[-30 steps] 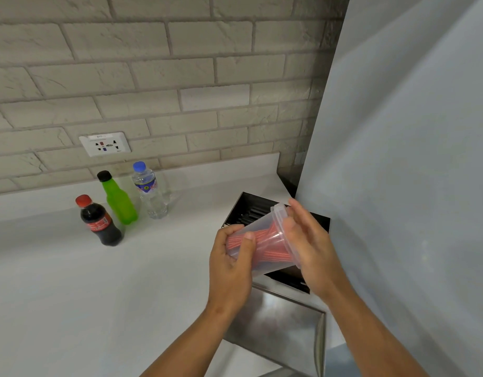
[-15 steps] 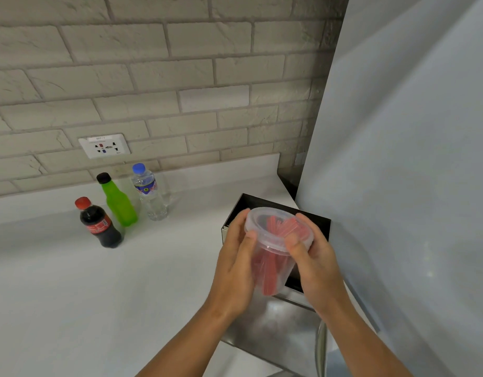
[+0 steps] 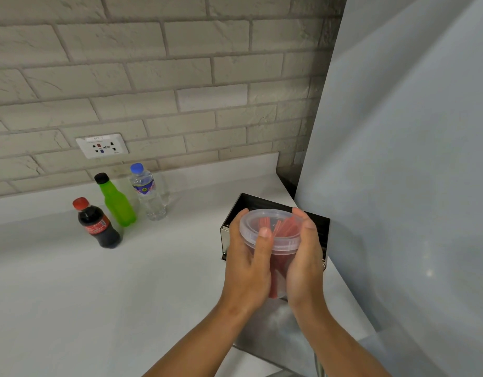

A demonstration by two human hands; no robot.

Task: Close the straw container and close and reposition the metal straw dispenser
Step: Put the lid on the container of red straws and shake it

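Clear plastic straw container (image 3: 273,242) now stands upright above the open metal straw dispenser (image 3: 323,229), no longer tilted. The left hand (image 3: 248,263) and right hand (image 3: 302,263) clasp it, pressing its lid (image 3: 270,224) closed.

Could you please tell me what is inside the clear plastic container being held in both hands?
Red straws show through the lid and wall of the clear plastic container. The left hand and right hand cover its sides, so their number cannot be seen.

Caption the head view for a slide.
Both hands, left hand and right hand, press the lid onto a straw container above the open metal dispenser.
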